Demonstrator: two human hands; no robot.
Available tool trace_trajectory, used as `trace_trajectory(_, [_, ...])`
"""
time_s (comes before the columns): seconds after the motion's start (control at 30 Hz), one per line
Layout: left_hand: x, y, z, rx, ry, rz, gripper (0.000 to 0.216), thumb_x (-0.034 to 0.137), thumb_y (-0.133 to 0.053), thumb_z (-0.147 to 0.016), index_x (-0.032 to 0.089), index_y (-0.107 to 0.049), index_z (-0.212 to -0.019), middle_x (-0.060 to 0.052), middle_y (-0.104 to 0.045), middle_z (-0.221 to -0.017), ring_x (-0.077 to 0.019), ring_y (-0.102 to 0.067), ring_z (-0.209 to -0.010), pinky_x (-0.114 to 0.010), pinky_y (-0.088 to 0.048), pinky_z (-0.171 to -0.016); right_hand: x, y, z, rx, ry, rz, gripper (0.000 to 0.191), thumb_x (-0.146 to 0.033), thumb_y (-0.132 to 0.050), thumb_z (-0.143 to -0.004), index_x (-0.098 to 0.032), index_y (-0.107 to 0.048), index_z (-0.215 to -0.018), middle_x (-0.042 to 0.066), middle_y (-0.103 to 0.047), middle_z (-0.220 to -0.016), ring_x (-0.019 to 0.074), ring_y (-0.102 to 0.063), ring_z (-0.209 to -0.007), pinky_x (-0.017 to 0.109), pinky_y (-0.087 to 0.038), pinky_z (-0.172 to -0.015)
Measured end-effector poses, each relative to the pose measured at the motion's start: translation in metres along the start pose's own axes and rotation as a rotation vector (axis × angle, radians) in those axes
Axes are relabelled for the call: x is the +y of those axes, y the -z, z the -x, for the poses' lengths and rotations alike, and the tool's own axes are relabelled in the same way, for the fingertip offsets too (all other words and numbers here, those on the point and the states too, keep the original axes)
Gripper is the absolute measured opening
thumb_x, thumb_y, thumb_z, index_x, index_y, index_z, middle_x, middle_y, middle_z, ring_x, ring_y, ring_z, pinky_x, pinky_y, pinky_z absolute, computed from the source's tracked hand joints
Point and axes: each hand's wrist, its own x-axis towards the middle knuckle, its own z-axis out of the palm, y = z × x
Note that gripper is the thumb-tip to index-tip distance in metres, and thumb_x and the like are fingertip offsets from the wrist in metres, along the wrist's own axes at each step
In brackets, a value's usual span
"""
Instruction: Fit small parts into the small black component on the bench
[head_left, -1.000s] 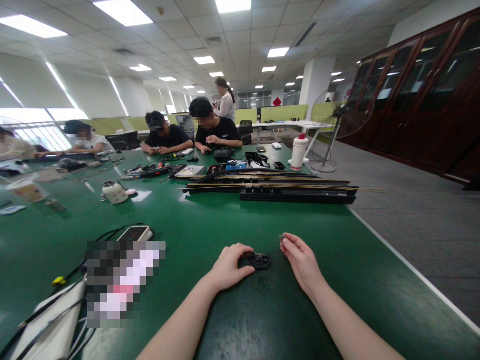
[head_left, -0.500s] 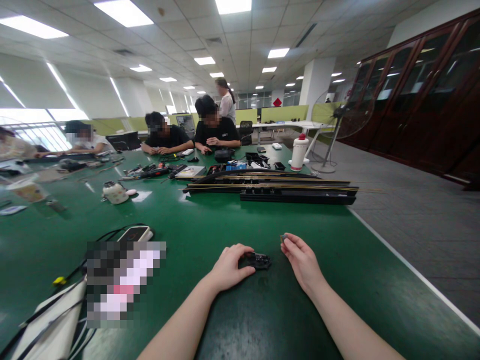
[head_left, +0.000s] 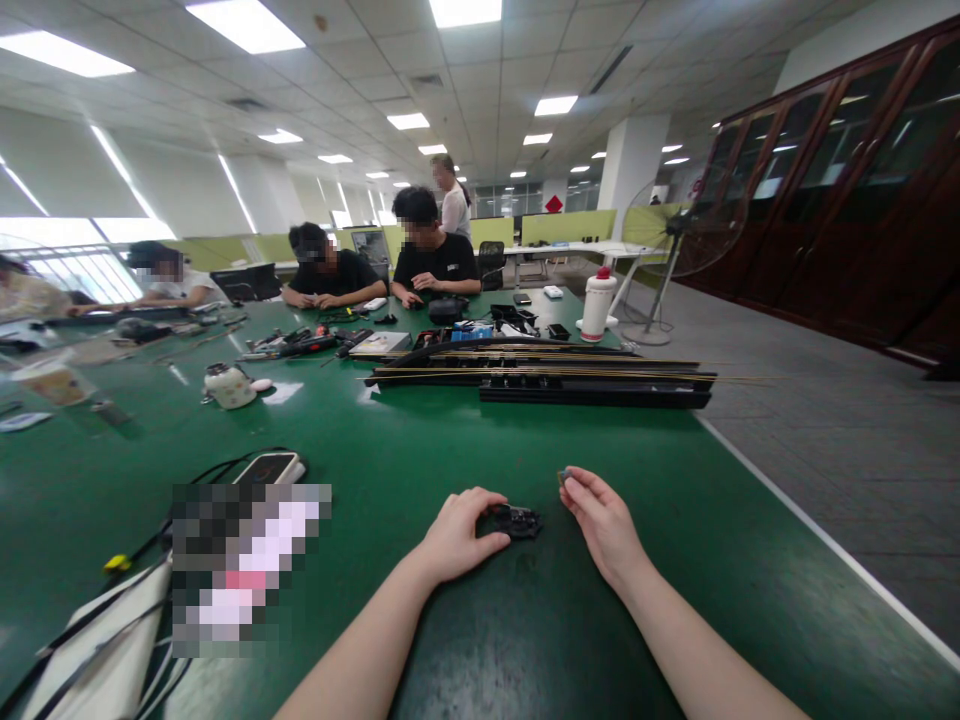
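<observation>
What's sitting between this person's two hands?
In the head view, a small black part, held by the left hand, then green tabletop up to the right hand.

Right fingers [head_left: 588, 478] partly hide a tiny piece [head_left: 562, 478]

1. My tabletop [head_left: 420, 440] is green, its edge [head_left: 795, 507] white.
2. The part [head_left: 519, 521] in my left hand [head_left: 463, 537] is black.
3. I see black rails [head_left: 600, 397] and golden rods [head_left: 600, 373].
4. The white bottle [head_left: 598, 308] has a red cap [head_left: 603, 272].
5. The cream cup [head_left: 229, 387] I see bears small spots.

Black bars [head_left: 596, 398] on green table [head_left: 375, 450]
</observation>
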Motion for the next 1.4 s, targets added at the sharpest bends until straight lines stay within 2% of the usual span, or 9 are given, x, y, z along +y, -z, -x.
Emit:
trace_trajectory(0.27, [-0.001, 0.0, -0.001, -0.007, -0.006, -0.004, 0.042, 0.029, -0.069, -0.074, 0.024, -0.057, -0.114, -0.002, -0.062, -0.108, -0.0221, -0.055, -0.099, -0.035, -0.04, -0.088, 0.004, 0.002, -0.001, -0.036, 0.05, 0.103, 0.04, -0.041, -0.081, -0.055, -0.021, -0.068, -0.088, 0.003, -0.071, -0.089, 0.0183, -0.063, -0.086, 0.035, -0.048, -0.087])
trace_trajectory(0.53, [-0.002, -0.002, -0.001, -0.006, -0.01, -0.019, 0.041, 0.031, -0.067, -0.075, 0.024, -0.056, -0.114, -0.003, -0.062, -0.108, -0.0221, -0.056, -0.099, -0.035, -0.04, -0.089, 0.009, 0.0, 0.001, -0.203, 0.13, 0.364, 0.041, -0.045, -0.077, -0.057, -0.021, -0.069, -0.089, 0.007, -0.073, -0.09, 0.0233, -0.066, -0.086, 0.042, -0.048, -0.088])
trace_trajectory(0.77, [-0.002, -0.001, -0.001, 0.003, -0.005, -0.009, 0.042, 0.03, -0.07, -0.073, 0.024, -0.057, -0.113, -0.002, -0.063, -0.106, -0.0218, -0.056, -0.097, -0.035, -0.041, -0.087, 0.012, 0.001, 0.007, -0.311, 0.282, 0.702, 0.026, -0.035, -0.068, -0.069, -0.022, -0.069, -0.092, 0.007, -0.071, -0.095, 0.0242, -0.063, -0.092, 0.044, -0.045, -0.09])
trace_trajectory(1.0, [-0.003, -0.002, -0.001, 0.008, -0.009, -0.003, 0.041, 0.031, -0.069, -0.074, 0.024, -0.057, -0.112, -0.003, -0.063, -0.106, -0.0222, -0.056, -0.098, -0.035, -0.04, -0.088, 0.008, -0.004, 0.014, -0.432, 0.436, 0.856, 0.018, -0.026, -0.066, -0.073, -0.025, -0.07, -0.09, 0.005, -0.068, -0.096, 0.022, -0.06, -0.097, 0.04, -0.045, -0.092])
trace_trajectory(1.2, [-0.003, -0.003, -0.002, 0.002, -0.027, -0.011, 0.039, 0.03, -0.069, -0.074, 0.024, -0.057, -0.111, -0.003, -0.063, -0.106, -0.022, -0.056, -0.099, -0.035, -0.04, -0.087, 0.004, -0.008, 0.018, -0.519, 0.432, 1.109, 0.02, -0.02, -0.065, -0.073, -0.029, -0.071, -0.09, 0.004, -0.067, -0.107, 0.0246, -0.056, -0.105, 0.044, -0.041, -0.095])
trace_trajectory(1.4, [-0.003, -0.004, -0.001, 0.011, -0.025, -0.02, 0.039, 0.029, -0.068, -0.075, 0.024, -0.057, -0.112, -0.003, -0.063, -0.105, -0.0221, -0.056, -0.098, -0.034, -0.041, -0.087, 0.005, -0.007, 0.018, -0.531, 0.415, 1.157, 0.023, -0.02, -0.066, -0.071, -0.028, -0.07, -0.093, 0.005, -0.067, -0.109, 0.0246, -0.057, -0.106, 0.044, -0.04, -0.095])
